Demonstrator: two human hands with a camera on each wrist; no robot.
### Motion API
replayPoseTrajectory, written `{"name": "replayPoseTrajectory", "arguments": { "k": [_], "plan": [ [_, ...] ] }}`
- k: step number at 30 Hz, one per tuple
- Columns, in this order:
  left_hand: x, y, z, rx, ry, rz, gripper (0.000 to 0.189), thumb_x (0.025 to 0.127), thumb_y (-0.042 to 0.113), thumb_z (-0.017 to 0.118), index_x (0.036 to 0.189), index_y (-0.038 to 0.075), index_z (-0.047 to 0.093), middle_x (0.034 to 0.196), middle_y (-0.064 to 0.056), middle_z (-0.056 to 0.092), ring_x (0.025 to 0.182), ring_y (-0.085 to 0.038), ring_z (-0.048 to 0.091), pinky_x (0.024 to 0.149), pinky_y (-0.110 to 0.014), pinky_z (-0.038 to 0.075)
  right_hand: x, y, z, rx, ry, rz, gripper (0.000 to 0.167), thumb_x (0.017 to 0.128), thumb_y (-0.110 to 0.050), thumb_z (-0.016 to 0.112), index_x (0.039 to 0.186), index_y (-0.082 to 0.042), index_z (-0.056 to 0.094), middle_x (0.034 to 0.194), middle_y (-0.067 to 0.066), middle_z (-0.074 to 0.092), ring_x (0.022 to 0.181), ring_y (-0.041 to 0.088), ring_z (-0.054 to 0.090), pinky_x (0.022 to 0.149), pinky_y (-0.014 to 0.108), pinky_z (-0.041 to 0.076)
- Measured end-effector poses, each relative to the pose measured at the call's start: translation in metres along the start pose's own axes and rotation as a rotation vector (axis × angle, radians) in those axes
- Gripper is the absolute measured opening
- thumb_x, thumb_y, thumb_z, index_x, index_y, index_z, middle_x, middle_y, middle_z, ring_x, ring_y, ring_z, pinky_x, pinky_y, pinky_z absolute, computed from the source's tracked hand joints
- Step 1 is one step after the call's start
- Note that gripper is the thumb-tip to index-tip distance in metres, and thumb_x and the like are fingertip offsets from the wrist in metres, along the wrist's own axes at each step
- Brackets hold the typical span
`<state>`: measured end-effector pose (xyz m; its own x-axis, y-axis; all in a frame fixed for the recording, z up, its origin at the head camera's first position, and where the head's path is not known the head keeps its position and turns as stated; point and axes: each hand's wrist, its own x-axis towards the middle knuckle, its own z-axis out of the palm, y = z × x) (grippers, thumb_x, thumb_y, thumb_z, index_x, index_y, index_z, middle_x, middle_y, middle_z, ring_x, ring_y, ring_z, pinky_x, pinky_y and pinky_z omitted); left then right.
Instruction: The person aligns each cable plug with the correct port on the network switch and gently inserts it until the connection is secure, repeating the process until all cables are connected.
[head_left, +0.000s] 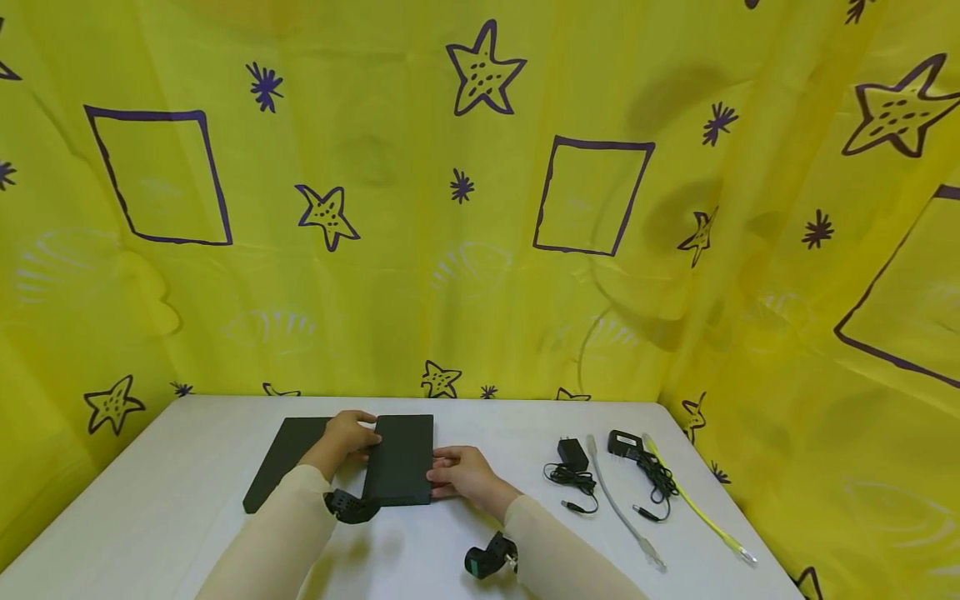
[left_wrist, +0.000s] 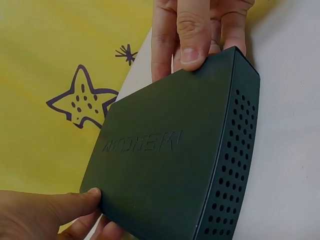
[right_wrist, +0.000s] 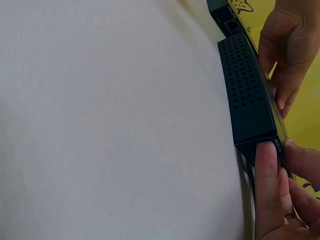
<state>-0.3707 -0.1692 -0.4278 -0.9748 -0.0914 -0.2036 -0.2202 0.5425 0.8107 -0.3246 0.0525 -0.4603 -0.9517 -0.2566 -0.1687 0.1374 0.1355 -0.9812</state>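
Observation:
A black network switch (head_left: 400, 460) lies between my two hands, with MERCURY embossed on its top and rows of round vent holes along one side in the left wrist view. My left hand (head_left: 347, 437) grips its left edge, thumb on top and fingers at the side. At the opposite edge, my right hand (head_left: 467, 475) pinches the case between thumb and fingers, as the right wrist view also shows. A second flat black box (head_left: 281, 467) lies to the left, partly behind my left hand and forearm. Whether the held switch touches the table cannot be told.
To the right lie a black power adapter (head_left: 573, 455) with its coiled cord, a grey network cable (head_left: 618, 508), another black adapter (head_left: 626, 443) and a yellow network cable (head_left: 701, 508). A yellow patterned curtain (head_left: 390, 292) stands behind the white table (head_left: 487, 417).

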Motion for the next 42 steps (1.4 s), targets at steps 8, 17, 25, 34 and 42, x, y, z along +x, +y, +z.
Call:
{"name": "replayPoseTrajectory", "arguments": {
  "k": [8,17,25,34,42],
  "plan": [
    [-0.009,0.003,0.005,-0.038,0.0,-0.018,0.045,0.089,0.001,0.068,0.132,-0.006,0.055,0.105,-0.024,0.064,0.06,-0.012,0.06,0.053,-0.022,0.055,-0.005,0.0,-0.007,0.002,0.001,-0.001,0.046,0.088,0.006,0.067,0.132,0.011,0.053,0.096,0.008,0.062,0.075,0.012,0.063,0.069,0.03,0.061],
    [-0.009,0.001,0.015,-0.101,-0.005,-0.006,0.045,0.089,0.0,0.066,0.133,-0.005,0.055,0.098,-0.02,0.064,0.075,-0.017,0.061,0.055,-0.023,0.056,-0.006,0.008,-0.016,0.034,-0.017,-0.033,0.048,0.089,0.008,0.065,0.135,0.013,0.05,0.096,0.006,0.06,0.079,0.01,0.063,0.07,0.03,0.061],
    [-0.009,0.004,0.025,-0.17,-0.015,-0.015,0.046,0.091,0.0,0.065,0.135,-0.005,0.053,0.109,-0.022,0.067,0.077,-0.015,0.063,0.057,-0.022,0.055,-0.011,0.009,-0.023,0.027,-0.012,-0.034,0.048,0.089,0.007,0.065,0.134,0.012,0.051,0.096,0.006,0.061,0.08,0.011,0.063,0.07,0.03,0.061],
    [-0.013,0.011,0.028,-0.194,-0.038,-0.026,0.047,0.092,0.001,0.065,0.137,-0.004,0.051,0.105,-0.02,0.067,0.079,-0.017,0.061,0.059,-0.022,0.054,-0.012,0.008,-0.032,0.035,-0.01,-0.027,0.047,0.09,0.005,0.065,0.133,0.012,0.052,0.095,0.005,0.06,0.079,0.01,0.063,0.07,0.029,0.061],
    [-0.015,0.011,0.037,-0.238,-0.068,-0.019,0.047,0.092,0.002,0.065,0.137,-0.005,0.051,0.11,-0.022,0.067,0.079,-0.016,0.061,0.06,-0.022,0.055,-0.019,0.012,-0.041,0.007,-0.003,-0.023,0.047,0.091,0.001,0.065,0.134,0.011,0.051,0.098,0.006,0.061,0.082,0.012,0.061,0.072,0.03,0.061]
  ]
}}
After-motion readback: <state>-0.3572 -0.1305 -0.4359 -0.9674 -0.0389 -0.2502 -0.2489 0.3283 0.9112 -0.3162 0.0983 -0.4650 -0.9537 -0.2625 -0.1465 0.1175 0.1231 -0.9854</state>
